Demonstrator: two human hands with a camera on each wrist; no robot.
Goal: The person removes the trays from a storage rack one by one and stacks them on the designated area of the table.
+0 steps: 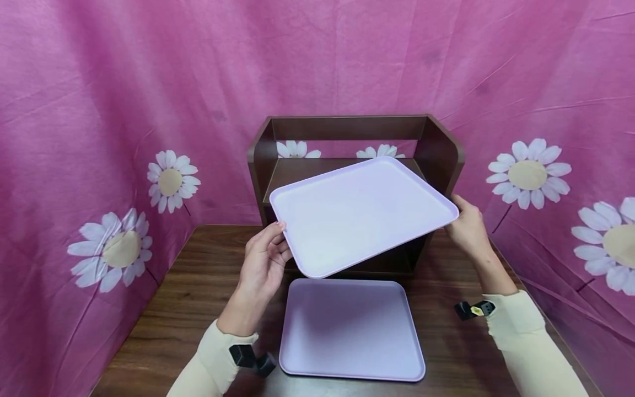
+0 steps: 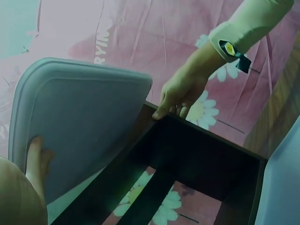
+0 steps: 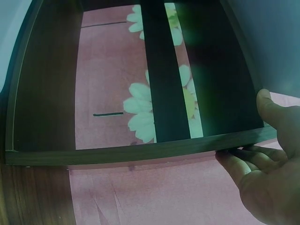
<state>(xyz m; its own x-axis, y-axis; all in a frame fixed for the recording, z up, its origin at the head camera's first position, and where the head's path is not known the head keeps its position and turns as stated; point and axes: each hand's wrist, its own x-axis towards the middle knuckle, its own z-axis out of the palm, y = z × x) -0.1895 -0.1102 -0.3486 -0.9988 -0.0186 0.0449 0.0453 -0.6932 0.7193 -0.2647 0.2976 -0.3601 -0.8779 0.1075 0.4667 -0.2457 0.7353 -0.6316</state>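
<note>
My left hand [image 1: 263,259] pinches a pale lilac rectangular tray [image 1: 364,215] by its left edge, thumb at the rim and fingers underneath. The tray is held tilted in the air before a dark brown wooden shelf unit [image 1: 441,154]. In the left wrist view, the raised tray's underside [image 2: 89,117] faces the camera. My right hand [image 1: 467,225] grips the shelf unit's side panel [image 3: 117,153], thumb inside and fingers outside, just beyond the raised tray's right corner. A second lilac tray [image 1: 352,331] lies flat on the table below the raised one.
The wooden table [image 1: 198,298] carries the shelf unit at its back. Pink fabric [image 1: 347,60] printed with white daisies hangs behind and along both sides. A crossbar [image 1: 347,128] runs across the top back of the unit.
</note>
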